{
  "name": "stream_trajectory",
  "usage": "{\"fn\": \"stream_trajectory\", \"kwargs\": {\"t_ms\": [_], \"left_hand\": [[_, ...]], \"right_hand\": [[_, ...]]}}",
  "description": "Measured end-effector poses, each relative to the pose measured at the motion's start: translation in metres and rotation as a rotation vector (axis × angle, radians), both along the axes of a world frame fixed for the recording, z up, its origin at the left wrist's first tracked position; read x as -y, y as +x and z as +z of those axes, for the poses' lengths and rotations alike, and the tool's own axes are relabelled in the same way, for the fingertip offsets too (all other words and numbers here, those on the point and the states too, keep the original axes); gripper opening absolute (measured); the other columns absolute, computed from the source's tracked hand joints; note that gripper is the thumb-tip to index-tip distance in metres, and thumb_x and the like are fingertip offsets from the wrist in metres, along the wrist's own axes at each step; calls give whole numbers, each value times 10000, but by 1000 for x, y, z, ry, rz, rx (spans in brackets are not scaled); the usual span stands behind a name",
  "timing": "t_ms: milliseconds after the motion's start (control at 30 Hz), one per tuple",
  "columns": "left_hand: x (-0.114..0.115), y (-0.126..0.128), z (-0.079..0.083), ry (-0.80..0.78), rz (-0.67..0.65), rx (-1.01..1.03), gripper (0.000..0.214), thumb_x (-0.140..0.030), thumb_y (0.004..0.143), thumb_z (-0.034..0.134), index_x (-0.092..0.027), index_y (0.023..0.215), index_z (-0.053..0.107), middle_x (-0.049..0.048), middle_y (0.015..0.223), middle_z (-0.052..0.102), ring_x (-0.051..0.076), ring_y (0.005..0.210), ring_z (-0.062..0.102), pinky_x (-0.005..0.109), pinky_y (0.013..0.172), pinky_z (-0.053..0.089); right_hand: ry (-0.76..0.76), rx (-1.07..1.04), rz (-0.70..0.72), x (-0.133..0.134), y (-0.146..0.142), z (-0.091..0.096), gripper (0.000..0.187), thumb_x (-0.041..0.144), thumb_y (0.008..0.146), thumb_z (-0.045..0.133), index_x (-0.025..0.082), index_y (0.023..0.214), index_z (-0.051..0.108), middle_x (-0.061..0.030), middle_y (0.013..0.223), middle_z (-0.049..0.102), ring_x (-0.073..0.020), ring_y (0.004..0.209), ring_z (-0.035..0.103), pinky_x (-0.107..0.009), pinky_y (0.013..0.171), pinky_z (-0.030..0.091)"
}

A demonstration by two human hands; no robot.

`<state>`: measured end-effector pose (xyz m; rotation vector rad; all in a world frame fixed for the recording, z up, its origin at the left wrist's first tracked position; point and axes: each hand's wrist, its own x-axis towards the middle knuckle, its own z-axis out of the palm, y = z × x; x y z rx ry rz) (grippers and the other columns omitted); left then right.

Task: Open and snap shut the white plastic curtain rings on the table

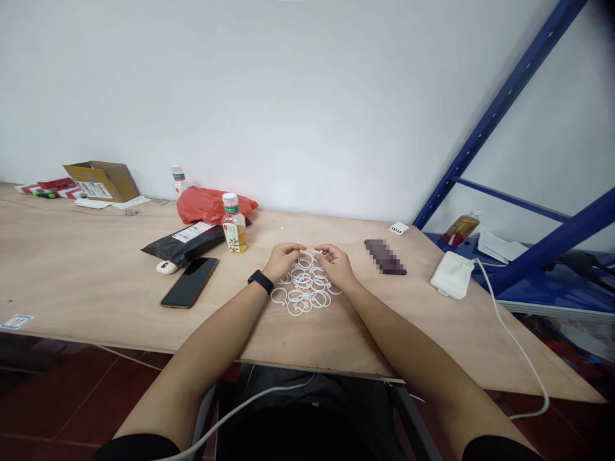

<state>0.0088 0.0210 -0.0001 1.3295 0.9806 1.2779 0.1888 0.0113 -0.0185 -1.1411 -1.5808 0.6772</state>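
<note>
Two hands rest on the pile: my left hand (283, 261) and my right hand (337, 266), fingers curled closed among white plastic rings (302, 288), over a dozen, lying tangled between my wrists. I cannot tell whether either hand pinches a ring. Three bottles (234, 224) show, two on the table and one on the shelf. There's one cardboard box (102, 181) and one red bag (206, 205). The plywood table (86, 269) meets a white wall (288, 96) beside a blue shelf rack (500, 147).
</note>
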Motion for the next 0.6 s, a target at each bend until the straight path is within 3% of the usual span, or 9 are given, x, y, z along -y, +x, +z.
{"fn": "stream_trajectory", "kwargs": {"t_ms": [367,600], "left_hand": [[-4,-5,-1,84,92,-89,151,-192,620,521,-127,633,656,-1,563,608,94,506,493,196,493,356],[-8,-8,-7,125,145,-177,279,-214,724,408,-134,616,652,-2,524,542,107,484,472,209,462,341]], "right_hand": [[-14,-35,30,0,-1,-2,348,444,766,651,177,988,677,26,649,532,-91,503,441,-213,455,349],[-31,-56,49,-1,-3,-3,293,400,757,662,182,951,682,26,642,535,-86,486,452,-202,426,351]]}}
